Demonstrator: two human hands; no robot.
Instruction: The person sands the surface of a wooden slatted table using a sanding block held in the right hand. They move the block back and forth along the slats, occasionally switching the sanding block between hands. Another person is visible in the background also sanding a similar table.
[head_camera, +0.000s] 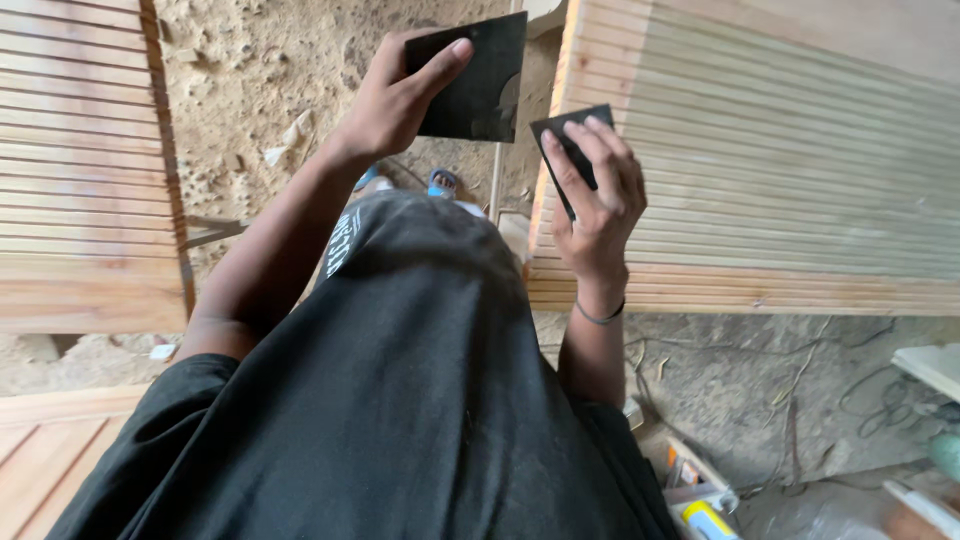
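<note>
My left hand (395, 95) holds up a large dark sheet of sandpaper (480, 85) by its left edge, above the sandy floor. My right hand (598, 205) grips a smaller dark piece of sandpaper (568, 135), pressed against the left end of a ribbed wooden panel (780, 180). A thin band circles my right wrist. My black shirt fills the lower middle of the view and hides my legs; a blue sandal (442, 182) shows below the sheet.
A second slatted wooden panel (80, 170) stands at the left, and a wooden board (40, 450) lies at the lower left. Sandy ground with stones lies between the panels. Cables, a yellow-capped container (708, 518) and small clutter lie at the lower right.
</note>
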